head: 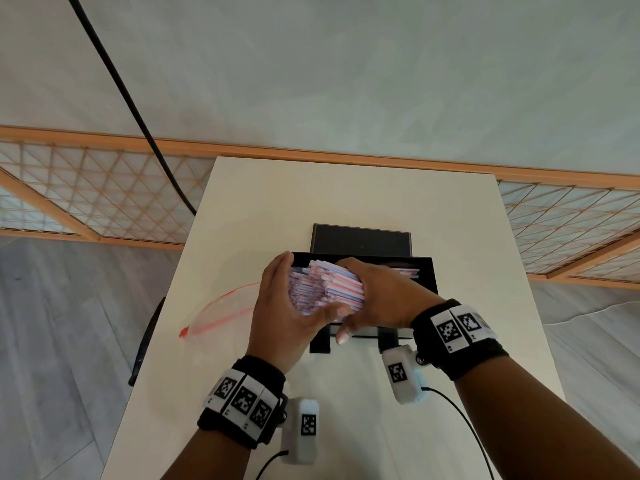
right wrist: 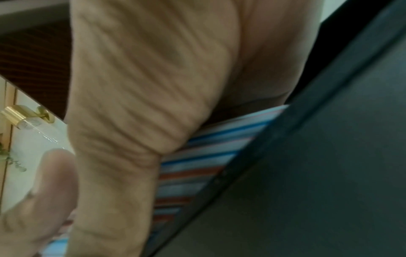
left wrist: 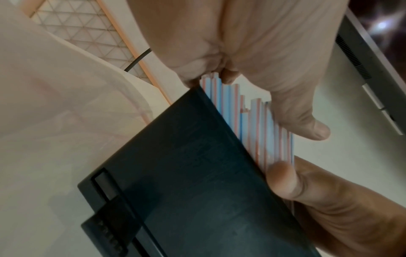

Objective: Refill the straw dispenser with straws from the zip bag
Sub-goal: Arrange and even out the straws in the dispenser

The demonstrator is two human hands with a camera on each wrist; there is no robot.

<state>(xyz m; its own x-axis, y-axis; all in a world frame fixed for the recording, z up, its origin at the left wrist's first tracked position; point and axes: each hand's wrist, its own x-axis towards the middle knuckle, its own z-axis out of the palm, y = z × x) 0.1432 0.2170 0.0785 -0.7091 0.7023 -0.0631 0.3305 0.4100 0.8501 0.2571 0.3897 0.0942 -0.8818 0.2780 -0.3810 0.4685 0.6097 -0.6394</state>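
While both hands bracket one load, entry reads:

Item: straw bundle (head: 323, 289), red/blue striped, held over open top of black straw dispenser (head: 424, 271), left end of bin; ends uneven in left wrist view.

Left hand (head: 287, 306): curled round bundle's left end, thumb under.

Right hand (head: 377, 296): fingers over bundle's right part, gripping it.

Zip bag (head: 221, 313): left of dispenser, on table (head: 346, 188), looks empty; contents not certain.

Lid (head: 362, 240): flipped up, behind dispenser.

Handling, my judgement: square ends w/ palms first, keep straws parallel to dispenser's long side, lower level, release both ends together. Skewed straws likely jam.
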